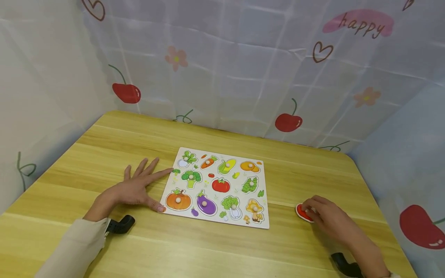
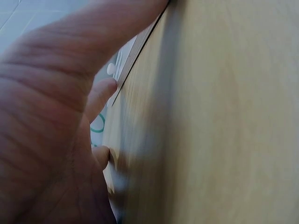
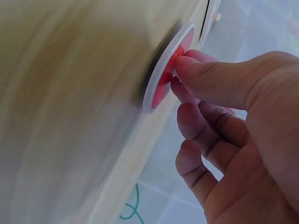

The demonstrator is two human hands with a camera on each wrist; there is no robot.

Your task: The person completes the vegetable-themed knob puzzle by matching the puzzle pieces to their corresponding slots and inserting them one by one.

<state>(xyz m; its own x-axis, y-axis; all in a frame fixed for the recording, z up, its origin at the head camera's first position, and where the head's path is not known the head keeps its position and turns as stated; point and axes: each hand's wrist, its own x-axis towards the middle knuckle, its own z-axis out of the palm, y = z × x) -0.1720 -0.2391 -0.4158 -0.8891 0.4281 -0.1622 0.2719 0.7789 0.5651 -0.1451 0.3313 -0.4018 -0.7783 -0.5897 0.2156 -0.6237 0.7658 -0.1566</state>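
Note:
A white vegetable puzzle board (image 1: 205, 181) lies on the table, its knobbed pieces in their places. Its tomato spot (image 1: 221, 185) shows a printed tomato with no knob. My left hand (image 1: 136, 188) rests at the board's left edge, fingers spread, thumb on the near-left corner and index finger by the far part of that edge. To the right of the board, my right hand (image 1: 328, 216) pinches a red puzzle piece (image 3: 161, 86) with a white rim between thumb and fingertips. The piece looks tilted, close to the tabletop; whether it touches is unclear. The fingers hide its knob.
The wooden table (image 1: 215, 251) meets a printed curtain (image 1: 222, 77) at its back edge, with more curtain at both sides. A black wrist strap device (image 1: 121, 224) sits on the left wrist, another black device (image 1: 345, 265) on the right.

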